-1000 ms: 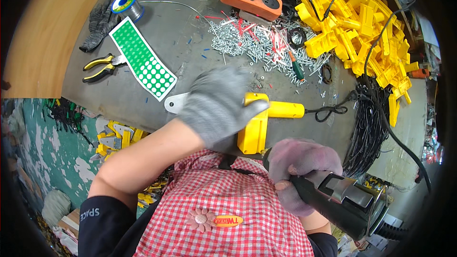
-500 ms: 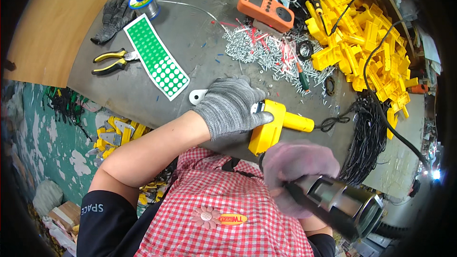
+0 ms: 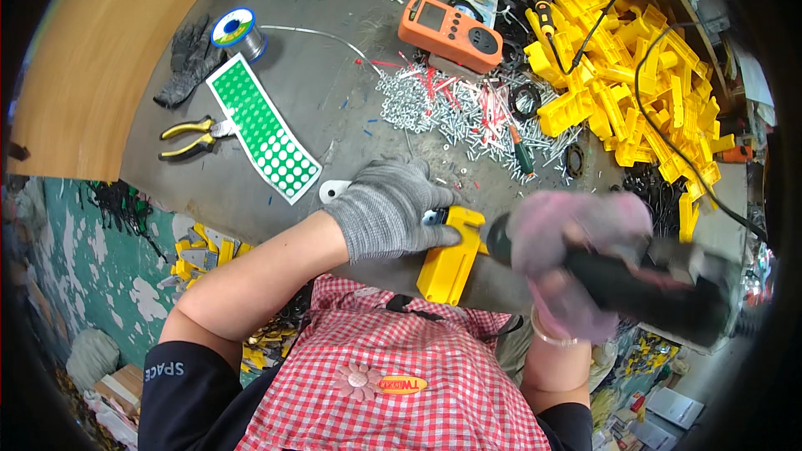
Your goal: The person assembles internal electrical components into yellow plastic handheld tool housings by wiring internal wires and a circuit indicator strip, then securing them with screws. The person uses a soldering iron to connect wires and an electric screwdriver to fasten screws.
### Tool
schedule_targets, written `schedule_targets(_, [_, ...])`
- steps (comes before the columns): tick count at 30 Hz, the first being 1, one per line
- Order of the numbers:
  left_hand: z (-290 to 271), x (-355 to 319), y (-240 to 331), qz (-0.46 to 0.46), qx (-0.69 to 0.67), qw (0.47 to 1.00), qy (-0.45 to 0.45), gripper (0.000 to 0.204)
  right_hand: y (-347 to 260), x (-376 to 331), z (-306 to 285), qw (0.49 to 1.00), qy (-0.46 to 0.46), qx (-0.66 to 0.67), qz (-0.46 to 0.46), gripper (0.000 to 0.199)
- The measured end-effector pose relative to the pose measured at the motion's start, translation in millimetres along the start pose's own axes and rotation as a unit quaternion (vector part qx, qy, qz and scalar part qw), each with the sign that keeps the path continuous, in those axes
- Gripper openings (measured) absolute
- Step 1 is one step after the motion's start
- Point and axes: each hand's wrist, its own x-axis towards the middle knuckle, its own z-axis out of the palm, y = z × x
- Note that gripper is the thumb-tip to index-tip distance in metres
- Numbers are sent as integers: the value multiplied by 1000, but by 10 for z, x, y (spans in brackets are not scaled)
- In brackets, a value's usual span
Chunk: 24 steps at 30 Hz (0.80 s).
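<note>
My left hand (image 3: 393,210), in a grey knitted glove, grips a yellow plastic housing (image 3: 449,263) at the table's near edge, thumb on its side. A pale metal plate with a hole (image 3: 334,190) sticks out left from under this hand. My right hand (image 3: 576,255), in a pinkish-grey glove, is closed around a dark power tool (image 3: 656,288), smeared by motion. The tool's black front end lies close to the right side of the housing and hides part of it; whether they touch I cannot tell.
Loose screws (image 3: 426,104) cover the middle of the table beside an orange meter (image 3: 451,33). Yellow housings (image 3: 635,75) are heaped at the right, crossed by a black cable. Left are pliers (image 3: 190,138), a green sticker sheet (image 3: 263,129), a solder spool (image 3: 240,32) and a dark glove (image 3: 185,63).
My right hand has swung up and to the right with the power tool. The tool's front now covers the housing's handle. My left hand keeps its grip, and the whole view has shifted slightly.
</note>
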Motion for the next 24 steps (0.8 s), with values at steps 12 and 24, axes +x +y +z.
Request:
schedule_targets(12, [260, -143, 144, -49, -17, 992, 113, 54, 386, -54, -56, 995, 14, -52, 87, 34])
schedule_targets(24, [-17, 246, 23, 95, 24, 973, 208, 21, -27, 135, -579, 988, -10, 141, 58, 47])
